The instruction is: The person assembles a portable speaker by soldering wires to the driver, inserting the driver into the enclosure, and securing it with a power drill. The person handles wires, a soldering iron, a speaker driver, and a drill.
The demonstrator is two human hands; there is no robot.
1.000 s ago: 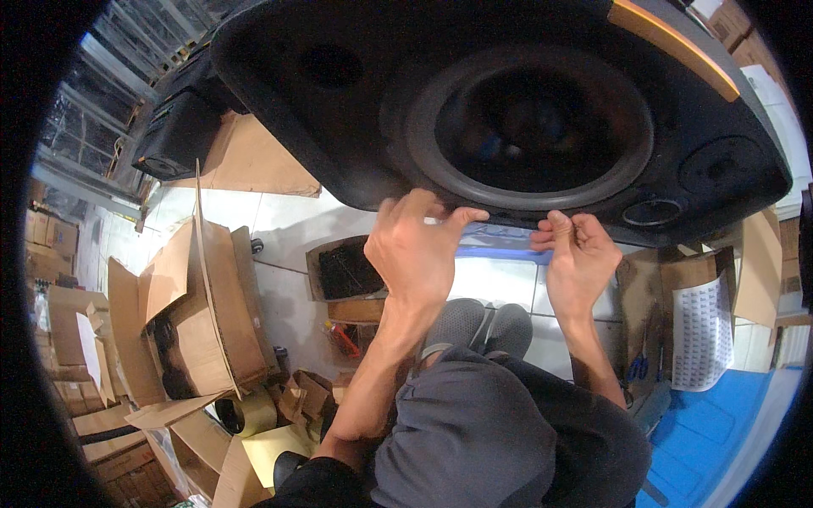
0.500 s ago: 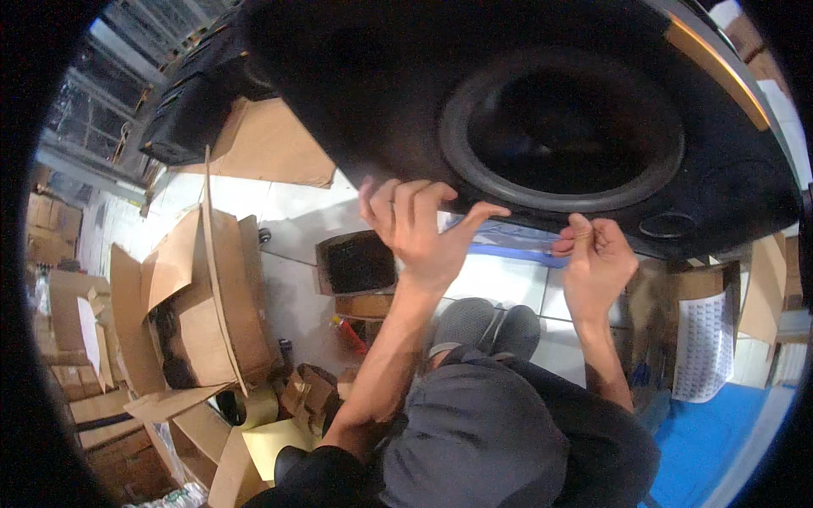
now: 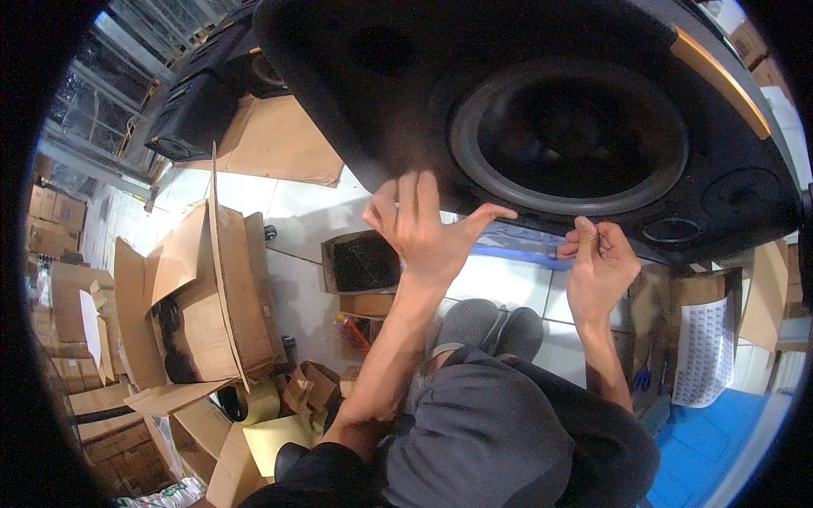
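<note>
A large black speaker cabinet (image 3: 373, 102) fills the upper part of the view, its round woofer (image 3: 576, 135) facing up. A yellow-orange strip (image 3: 720, 80) lies along its right side. My left hand (image 3: 428, 224) is at the cabinet's near edge, fingers spread and thumb stretched toward the woofer's rim. Just below that rim, by the near edge, my right hand (image 3: 600, 258) has thumb and fingers pinched together. Whatever sits in the pinch, if anything, is too small to make out.
Open cardboard boxes (image 3: 190, 296) crowd the left. A box with dark contents (image 3: 362, 261) stands on the tiled floor (image 3: 296, 212). Blue-handled scissors (image 3: 643, 378) and a printed label sheet (image 3: 705, 349) are at right, near a blue surface (image 3: 711, 444). More black speakers (image 3: 190, 110) stand at far left.
The cabinet appears slightly farther right and lower in view. My left hand has shifted a little right and down, its fingers more raised. My right hand stays pinched in nearly the same place.
</note>
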